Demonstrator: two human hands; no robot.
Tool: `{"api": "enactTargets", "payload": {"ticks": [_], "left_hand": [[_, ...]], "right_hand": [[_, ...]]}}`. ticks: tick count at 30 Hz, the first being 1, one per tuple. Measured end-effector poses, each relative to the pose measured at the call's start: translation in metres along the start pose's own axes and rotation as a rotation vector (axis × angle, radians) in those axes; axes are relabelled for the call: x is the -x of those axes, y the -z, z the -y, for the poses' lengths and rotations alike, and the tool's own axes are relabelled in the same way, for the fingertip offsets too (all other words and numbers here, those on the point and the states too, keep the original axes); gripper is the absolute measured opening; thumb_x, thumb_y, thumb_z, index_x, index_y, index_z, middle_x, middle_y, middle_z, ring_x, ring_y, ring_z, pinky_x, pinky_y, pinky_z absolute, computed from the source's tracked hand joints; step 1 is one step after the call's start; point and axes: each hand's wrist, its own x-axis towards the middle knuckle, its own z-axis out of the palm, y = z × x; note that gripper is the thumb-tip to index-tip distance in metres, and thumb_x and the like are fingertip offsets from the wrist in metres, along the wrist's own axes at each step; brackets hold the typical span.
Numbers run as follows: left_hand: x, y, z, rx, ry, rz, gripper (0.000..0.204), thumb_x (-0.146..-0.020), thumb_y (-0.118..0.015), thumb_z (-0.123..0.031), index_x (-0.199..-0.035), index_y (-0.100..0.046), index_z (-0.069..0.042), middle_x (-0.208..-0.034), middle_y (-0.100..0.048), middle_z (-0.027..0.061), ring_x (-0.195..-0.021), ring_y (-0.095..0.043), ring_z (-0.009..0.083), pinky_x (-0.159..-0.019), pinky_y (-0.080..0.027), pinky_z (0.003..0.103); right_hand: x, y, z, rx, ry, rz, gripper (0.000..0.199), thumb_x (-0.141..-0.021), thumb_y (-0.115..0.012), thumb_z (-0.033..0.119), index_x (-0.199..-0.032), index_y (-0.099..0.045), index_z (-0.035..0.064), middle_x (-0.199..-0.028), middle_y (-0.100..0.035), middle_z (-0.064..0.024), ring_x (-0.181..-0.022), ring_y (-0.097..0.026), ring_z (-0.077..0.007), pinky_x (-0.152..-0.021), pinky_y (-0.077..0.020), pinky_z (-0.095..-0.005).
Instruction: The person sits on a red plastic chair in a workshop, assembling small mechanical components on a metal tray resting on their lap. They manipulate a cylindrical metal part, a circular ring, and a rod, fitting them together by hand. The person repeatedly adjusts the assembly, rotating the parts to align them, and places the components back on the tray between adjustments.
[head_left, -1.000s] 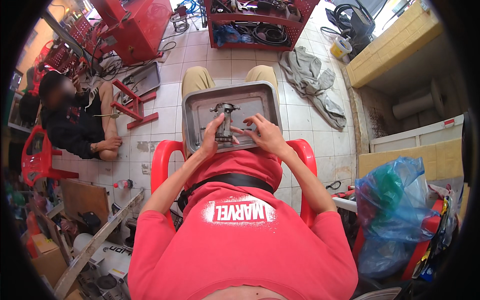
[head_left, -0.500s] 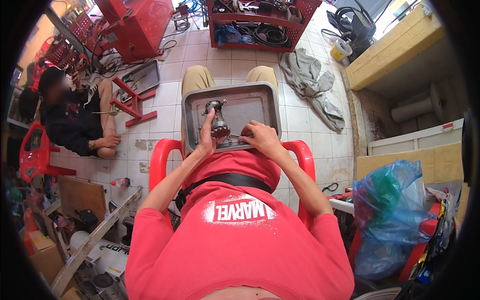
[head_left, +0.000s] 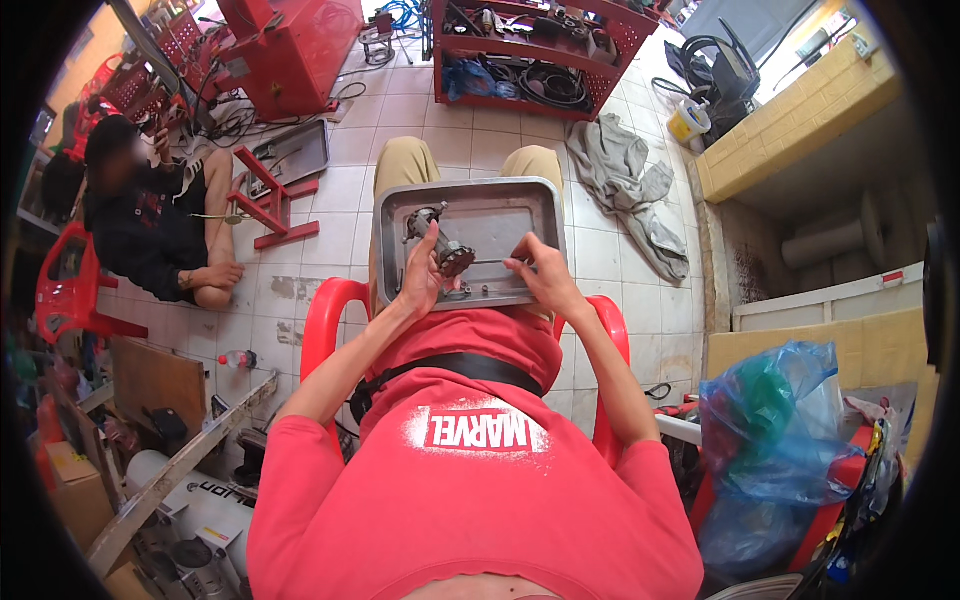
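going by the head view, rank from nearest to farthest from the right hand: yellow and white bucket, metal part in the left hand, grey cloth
1. Metal part: held in the left hand, left of the right hand.
2. Grey cloth: ahead and to the right.
3. Yellow and white bucket: beyond the cloth, farther right.

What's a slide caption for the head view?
Left hand holds a metal part over a gray tray; right hand seemingly holds a thin rod.
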Motion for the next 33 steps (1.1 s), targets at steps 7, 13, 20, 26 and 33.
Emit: {"api": "enactTargets", "payload": {"ticks": [7,13,20,26,33], "left_hand": [[0.000,0.003,0.002,0.015,0.080,-0.016,0.067,-0.092,-0.057,-0.078,-0.109,-0.059,-0.013,-0.083,-0.074,0.0049,-0.064,-0.070,0.0164,-0.043,-0.043,0.028],[-0.005,0.010,0.003,0.046,0.108,0.000,0.071,-0.091,-0.056,-0.080,-0.108,-0.061,-0.011,-0.085,-0.075,0.0056,-0.061,-0.068,0.0170,-0.045,-0.042,0.029],[-0.003,0.006,0.005,0.016,0.082,0.028,0.072,-0.091,-0.053,-0.081,-0.102,-0.063,-0.010,-0.086,-0.075,0.0072,-0.054,-0.065,0.0200,-0.047,-0.041,0.031],[-0.003,0.006,0.004,0.040,0.077,0.036,0.074,-0.092,-0.052,-0.080,-0.103,-0.062,-0.008,-0.087,-0.075,0.0087,-0.056,-0.066,0.0211,-0.047,-0.042,0.031],[-0.003,0.008,0.002,-0.011,0.067,0.063,0.080,-0.090,-0.048,-0.085,-0.104,-0.069,-0.009,-0.096,-0.077,0.0100,-0.070,-0.069,0.0188,-0.054,-0.052,0.033]], "right_hand": [[-0.007,0.004,0.015,-0.345,-0.037,-0.365,0.020,-0.103,-0.067,0.016,-0.107,-0.058,-0.0014,-0.095,-0.078,-0.0143,-0.087,-0.075,-0.0203,-0.078,-0.0576,-0.0319],[-0.001,0.019,0.040,-0.357,0.068,-0.507,0.014,-0.109,-0.055,0.012,-0.113,-0.050,-0.0004,-0.095,-0.078,-0.0151,-0.087,-0.076,-0.0206,-0.077,-0.0586,-0.0304],[0.005,0.006,0.042,-0.163,0.285,-0.464,0.014,-0.106,-0.056,0.002,-0.117,-0.047,0.0013,-0.095,-0.078,-0.0151,-0.087,-0.077,-0.0217,-0.077,-0.0588,-0.0308],[0.004,-0.001,0.040,-0.165,0.263,-0.404,0.019,-0.101,-0.062,-0.002,-0.115,-0.050,0.0018,-0.093,-0.076,-0.0135,-0.086,-0.077,-0.0240,-0.074,-0.0584,-0.0329],[0.001,-0.002,0.015,0.068,0.159,0.070,0.014,-0.095,-0.068,0.012,-0.105,-0.067,0.0023,-0.102,-0.072,-0.0129,-0.091,-0.069,-0.0375,-0.079,-0.0548,-0.0441]]}}
